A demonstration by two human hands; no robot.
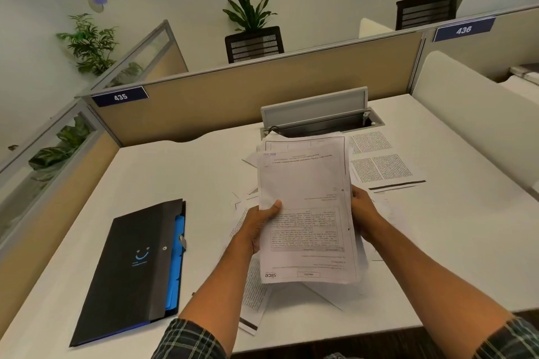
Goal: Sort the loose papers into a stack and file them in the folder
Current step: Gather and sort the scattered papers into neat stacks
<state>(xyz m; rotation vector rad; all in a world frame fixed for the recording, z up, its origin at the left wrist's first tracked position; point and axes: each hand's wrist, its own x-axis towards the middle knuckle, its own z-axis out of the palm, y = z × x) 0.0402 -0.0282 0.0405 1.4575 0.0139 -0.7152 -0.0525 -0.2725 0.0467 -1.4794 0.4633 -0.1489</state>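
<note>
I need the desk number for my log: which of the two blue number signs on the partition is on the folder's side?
The sign reading 435, at the left above the black folder. The 436 sign sits far right.

Both arms fwd; left grip (264, 220) & right grip (363, 213) curled, thumbs up front.

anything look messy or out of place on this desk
Yes. Loose sheets lie scattered and askew on the desk, under and around the stack that the left hand and right hand hold. The stack's edges are uneven. The black folder lies closed.
</note>
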